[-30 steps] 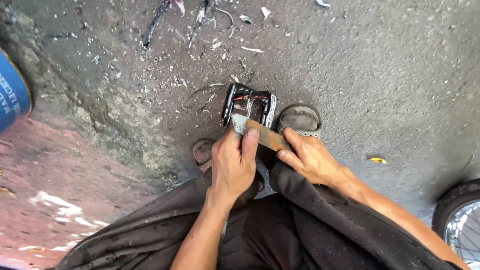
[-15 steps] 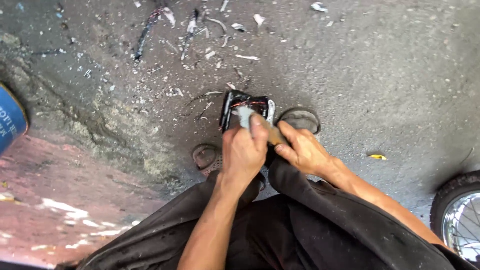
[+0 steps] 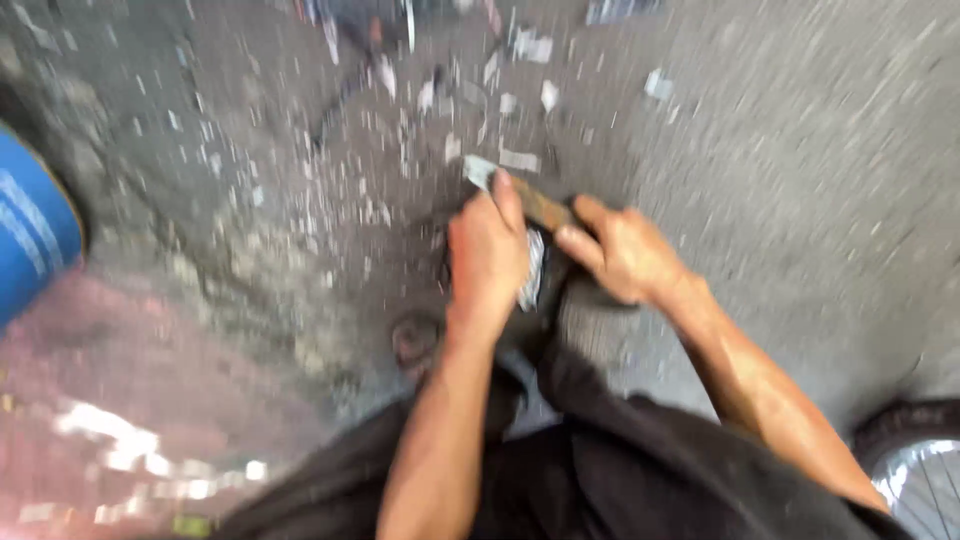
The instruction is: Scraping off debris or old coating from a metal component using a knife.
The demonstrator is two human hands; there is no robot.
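Black cloth (image 3: 640,470) fills the near edge of the head view, the person's dark trousers drawn over bent knees, and a wheel (image 3: 915,465) with thin spokes shows at the near right corner. Both bare forearms reach away from the lap toward the ground. Left hand (image 3: 488,255) is curled shut over the top of a small dark object (image 3: 535,270) with a pale metal edge, pinning it down just beyond the knees; most of that object is hidden under the hand and blurred, so its exact shape cannot be told. Right hand (image 3: 620,250) is closed around the brown handle of a tool (image 3: 530,200), whose pale grey end pokes out past the left fingertips, on the far side. Tool and object meet under the left hand, and judging from that grip the step in hand looks like prying or scraping at the object while it is braced. A next move would call for steady downward pressure from the left hand and a short, controlled push on the handle, since a slip would send the blade toward the fingers. A sandalled foot (image 3: 415,340) rests just left of the wrist. Further off, the grey concrete ground (image 3: 800,150) is strewn with pale scraps (image 3: 520,160). At the far left, a blue container (image 3: 30,235) cuts into view.
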